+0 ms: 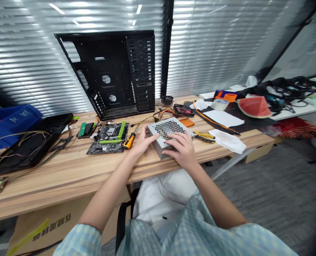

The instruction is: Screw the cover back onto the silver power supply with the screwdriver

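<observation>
Left forearm: reaches forward and to the right over the near edge of the tabletop (67, 170), wrist fairly straight.
Left hand (144, 140): partly closed at the left side of the power supply (171, 124), thumb over its upper edge, other fingers against the side; it has hold of the box there.
Right forearm: slants forward and to the left, elbow out.
Right hand (184, 148): palm down, fingers loosely spread and bent, pointing left across the top face near the grille; it touches the box without closing round it.
Power supply: lies on the tabletop near the front edge, honeycomb grille facing up, between the hands.
Left of the hands: an orange-handled screwdriver (129, 141) just beside the motherboard (107, 137), which lies flat.
Right of the hands: yellow-and-black pliers (205, 137) near the box, with white paper (228, 140) beyond.
Behind: the black computer case (94, 74) stands upright, its open side facing the person.
</observation>
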A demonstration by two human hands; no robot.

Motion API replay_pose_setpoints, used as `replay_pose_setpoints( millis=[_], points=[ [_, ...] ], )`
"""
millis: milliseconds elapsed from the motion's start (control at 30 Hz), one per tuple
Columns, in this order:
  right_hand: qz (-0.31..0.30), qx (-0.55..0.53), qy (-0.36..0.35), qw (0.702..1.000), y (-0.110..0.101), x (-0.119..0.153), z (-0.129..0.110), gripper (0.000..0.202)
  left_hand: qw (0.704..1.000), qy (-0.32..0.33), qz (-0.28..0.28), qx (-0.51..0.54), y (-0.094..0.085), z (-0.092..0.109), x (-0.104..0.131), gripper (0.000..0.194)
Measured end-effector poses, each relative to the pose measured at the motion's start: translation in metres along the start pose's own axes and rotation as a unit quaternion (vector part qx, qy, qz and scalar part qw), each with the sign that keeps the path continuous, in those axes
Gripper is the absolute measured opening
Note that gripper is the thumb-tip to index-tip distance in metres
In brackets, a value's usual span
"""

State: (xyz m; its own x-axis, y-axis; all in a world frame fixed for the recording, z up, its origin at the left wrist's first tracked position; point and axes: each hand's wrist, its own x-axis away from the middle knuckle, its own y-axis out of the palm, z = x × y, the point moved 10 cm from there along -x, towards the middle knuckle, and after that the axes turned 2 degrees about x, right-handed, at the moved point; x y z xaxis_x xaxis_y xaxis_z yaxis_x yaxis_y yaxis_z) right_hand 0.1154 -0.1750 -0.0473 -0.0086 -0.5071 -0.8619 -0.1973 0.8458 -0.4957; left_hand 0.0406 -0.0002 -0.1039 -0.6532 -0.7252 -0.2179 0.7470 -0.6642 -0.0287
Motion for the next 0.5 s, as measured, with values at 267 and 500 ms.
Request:
replay_pose_setpoints(
  millis=[267,500],
  points=[
    [0.067,-0.044,0.000,0.997,-0.0071,0.0086,-0.0089,0.014,0.999,-0.004,0.006,0.034,-0.0037,-0.0054,-0.0043,0.065],
    [0.048,-0.031,0.012,0.998,-0.0025,0.0099,-0.0072,0.015,0.999,-0.005,0.003,0.035,-0.0039,-0.0040,-0.0028,0.061]
  ],
)
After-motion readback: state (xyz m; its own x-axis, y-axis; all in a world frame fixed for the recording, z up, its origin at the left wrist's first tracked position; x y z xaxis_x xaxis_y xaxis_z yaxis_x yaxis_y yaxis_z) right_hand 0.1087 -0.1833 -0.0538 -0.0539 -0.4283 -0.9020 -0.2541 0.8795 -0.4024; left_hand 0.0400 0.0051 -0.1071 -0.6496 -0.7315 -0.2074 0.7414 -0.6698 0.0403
